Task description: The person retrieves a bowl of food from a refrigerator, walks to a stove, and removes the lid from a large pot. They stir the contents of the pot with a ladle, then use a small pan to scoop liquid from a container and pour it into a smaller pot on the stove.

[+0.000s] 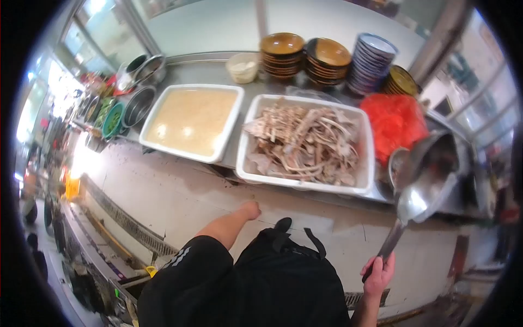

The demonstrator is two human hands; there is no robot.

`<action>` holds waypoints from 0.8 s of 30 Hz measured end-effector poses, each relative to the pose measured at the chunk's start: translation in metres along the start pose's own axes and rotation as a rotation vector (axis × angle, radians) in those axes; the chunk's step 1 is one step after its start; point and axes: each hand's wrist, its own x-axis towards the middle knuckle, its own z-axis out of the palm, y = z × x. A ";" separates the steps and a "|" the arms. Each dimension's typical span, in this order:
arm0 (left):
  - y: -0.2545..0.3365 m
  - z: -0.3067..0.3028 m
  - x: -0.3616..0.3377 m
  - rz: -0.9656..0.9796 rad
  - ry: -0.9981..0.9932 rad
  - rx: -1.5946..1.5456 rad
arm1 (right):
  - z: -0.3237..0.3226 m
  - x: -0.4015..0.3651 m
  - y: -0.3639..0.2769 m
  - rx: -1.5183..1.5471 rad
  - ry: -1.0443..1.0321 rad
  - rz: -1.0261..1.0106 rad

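My right hand [379, 274] is wrapped round the long handle of a large metal ladle [418, 204]. The ladle's shiny head is raised over the right end of the counter, overlapping dark metalware behind it. My left hand [251, 210] hangs over the floor in front of the counter, fingers curled, with nothing visible in it. Beyond that hand, a white tub [305, 185] holds a heap of bones [305, 144]. To its left stands another white tub [148, 131], filled with a pale, creamy liquid [190, 120].
Behind the tubs stand stacked brown bowls [282, 54], blue-and-white bowls [370, 62] and a pale container [243, 68]. A red plastic bag [395, 122] lies right of the bones. At left are a metal bowl [139, 106] and a green basin [113, 121]. A drain grate [128, 219] crosses the floor.
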 end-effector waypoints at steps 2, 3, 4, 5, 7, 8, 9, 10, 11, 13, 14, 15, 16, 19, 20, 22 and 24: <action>-0.046 -0.018 -0.013 -0.165 0.096 -0.051 | 0.040 0.034 -0.007 -0.023 -0.102 -0.025; -0.060 -0.031 -0.030 -0.230 0.126 -0.095 | 0.068 0.046 -0.016 0.074 -0.194 0.011; -0.086 -0.025 -0.034 -0.256 0.131 -0.116 | 0.090 0.058 -0.025 0.170 -0.284 0.055; -0.112 -0.013 -0.038 -0.286 0.159 -0.122 | 0.102 0.072 -0.034 0.166 -0.316 0.064; -0.134 0.002 -0.062 -0.337 0.187 -0.146 | 0.119 0.099 -0.049 0.479 -0.858 0.563; -0.136 0.007 -0.080 -0.375 0.185 -0.211 | 0.133 0.110 -0.052 0.461 -0.896 0.685; -0.133 0.015 -0.101 -0.414 0.177 -0.281 | 0.148 0.116 -0.049 0.442 -0.921 0.703; -0.132 0.031 -0.122 -0.374 0.174 -0.260 | 0.164 0.119 -0.041 0.374 -0.940 0.709; -0.129 0.047 -0.139 -0.336 0.177 -0.239 | 0.181 0.123 -0.039 0.309 -0.965 0.709; -0.120 0.093 -0.160 -0.610 0.122 -0.455 | 0.217 0.131 -0.040 0.241 -1.048 0.664; -0.109 0.093 -0.177 -0.562 0.058 -0.459 | 0.234 0.136 -0.037 0.117 -1.046 0.601; -0.101 0.088 -0.195 -0.508 -0.012 -0.456 | 0.252 0.136 -0.034 -0.001 -1.031 0.538; -0.107 0.096 -0.202 -0.517 -0.017 -0.461 | 0.270 0.135 -0.033 -0.018 -1.036 0.509; -0.141 0.124 -0.207 -0.544 -0.061 -0.448 | 0.316 0.129 -0.024 -0.327 -1.081 0.212; -0.158 0.131 -0.202 -0.567 0.012 -0.491 | 0.330 0.124 -0.025 -0.428 -1.052 0.164; -0.184 0.124 -0.197 -0.584 0.079 -0.538 | 0.352 0.123 -0.005 -0.550 -1.032 0.003; -0.207 0.093 -0.183 -0.677 0.110 -0.668 | 0.377 0.118 0.003 -0.726 -0.984 -0.157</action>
